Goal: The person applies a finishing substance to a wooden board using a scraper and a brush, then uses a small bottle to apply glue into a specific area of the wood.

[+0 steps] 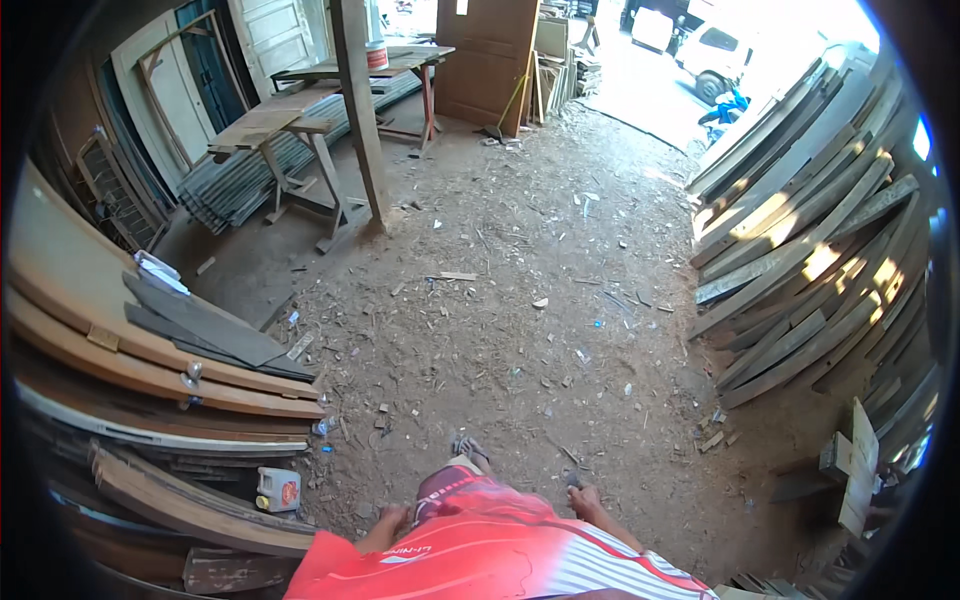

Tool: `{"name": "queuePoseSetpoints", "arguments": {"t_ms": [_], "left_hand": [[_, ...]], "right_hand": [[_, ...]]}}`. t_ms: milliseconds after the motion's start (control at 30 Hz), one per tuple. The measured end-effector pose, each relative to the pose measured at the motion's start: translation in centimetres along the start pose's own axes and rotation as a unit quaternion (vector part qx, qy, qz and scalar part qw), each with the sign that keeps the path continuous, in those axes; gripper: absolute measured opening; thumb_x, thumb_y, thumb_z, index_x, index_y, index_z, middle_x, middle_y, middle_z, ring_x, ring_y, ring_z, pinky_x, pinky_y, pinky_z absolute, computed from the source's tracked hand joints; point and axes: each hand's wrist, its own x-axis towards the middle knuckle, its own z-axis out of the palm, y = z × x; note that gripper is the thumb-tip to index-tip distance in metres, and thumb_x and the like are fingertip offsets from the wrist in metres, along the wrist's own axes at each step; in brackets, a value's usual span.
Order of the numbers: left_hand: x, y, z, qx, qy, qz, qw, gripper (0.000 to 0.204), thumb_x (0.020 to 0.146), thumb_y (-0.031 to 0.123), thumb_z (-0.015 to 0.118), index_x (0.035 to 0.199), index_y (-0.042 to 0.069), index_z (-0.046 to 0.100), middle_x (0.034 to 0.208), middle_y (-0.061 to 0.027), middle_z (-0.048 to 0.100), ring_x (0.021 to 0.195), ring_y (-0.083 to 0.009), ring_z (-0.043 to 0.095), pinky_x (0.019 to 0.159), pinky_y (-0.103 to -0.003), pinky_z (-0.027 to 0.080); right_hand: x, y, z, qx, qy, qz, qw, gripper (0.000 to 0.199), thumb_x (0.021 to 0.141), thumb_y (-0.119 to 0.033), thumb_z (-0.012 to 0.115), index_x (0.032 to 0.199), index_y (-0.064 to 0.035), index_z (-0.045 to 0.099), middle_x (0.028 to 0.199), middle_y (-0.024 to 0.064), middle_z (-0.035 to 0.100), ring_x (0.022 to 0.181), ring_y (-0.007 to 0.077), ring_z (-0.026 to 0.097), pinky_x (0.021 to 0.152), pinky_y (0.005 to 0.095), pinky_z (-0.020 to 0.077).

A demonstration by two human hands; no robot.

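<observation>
Shirt point(470, 555), left hand point(393, 518), red-labelled jug point(277, 491)

A small dark object point(573, 480), too small to identify, sits in the right hand point(585, 498), its far end sticking out forward.

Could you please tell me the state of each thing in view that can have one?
Left hand: lowered, grip unclear
Right hand: lowered, at a small dark item, hold unclear
Plastic jug: apparently upright
Red-and-white bucket: upright on the far worktable
Far worktable: standing
Brown door: standing on end
Corrugated sheets: stacked low
Planks at right: propped side by side
Ground: littered with scraps
</observation>
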Motion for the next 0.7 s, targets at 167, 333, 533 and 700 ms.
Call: {"name": "queuePoseSetpoints", "arguments": {"t_ms": [167, 333, 533, 700], "left_hand": [[14.4, 11.9, -13.4, -0.276, 0.038, 0.014, 0.96, 0.025, 0.096, 0.032, 0.064, 0.086, 0.01, 0.068, 0.073, -0.0005, 0.064, 0.061, -0.0095, 0.059, 0.053, -0.029, 0.046], [21.0, 30.7, -29.4, -0.276, 0.091, 0.162, 0.943, 0.036, 0.093, 0.036, 0.066, 0.103, 0.002, 0.072, 0.087, -0.0073, 0.072, 0.08, -0.0176, 0.067, 0.075, -0.035, 0.053], [28.5, 38.8, -38.2, -0.273, 0.114, 0.2, 0.934, 0.043, 0.091, 0.041, 0.068, 0.108, 0.002, 0.071, 0.094, -0.0114, 0.074, 0.086, -0.0224, 0.069, 0.079, -0.038, 0.054], [33.1, 33.8, -41.8, -0.209, 0.1, -0.003, 0.973, 0.047, 0.09, 0.047, 0.066, 0.11, 0.005, 0.072, 0.104, -0.0156, 0.075, 0.101, -0.0288, 0.07, 0.087, -0.041, 0.054]], "right_hand": [[0.3, -10.7, -0.2, -0.094, 0.001, 0.026, 0.995, 0.046, 0.089, -0.038, 0.066, 0.108, 0.0041, 0.072, 0.098, 0.024, 0.074, 0.093, 0.0349, 0.072, 0.084, 0.0444, 0.0531], [8.8, -14.3, 1.8, -0.049, 0.004, 0.015, 0.999, 0.05, 0.087, -0.039, 0.068, 0.106, 0.0071, 0.071, 0.098, 0.0283, 0.072, 0.096, 0.0359, 0.072, 0.083, 0.0478, 0.0522], [18.8, -26.0, 1.6, -0.063, -0.025, 0.021, 0.997, 0.049, 0.087, -0.039, 0.068, 0.105, 0.0065, 0.072, 0.099, 0.0281, 0.072, 0.097, 0.0355, 0.072, 0.082, 0.0478, 0.0527], [27.8, -42.9, -2.5, -0.067, -0.032, 0.036, 0.997, 0.048, 0.087, -0.038, 0.068, 0.104, 0.0061, 0.072, 0.099, 0.028, 0.072, 0.098, 0.0351, 0.072, 0.081, 0.0478, 0.0532]]}}
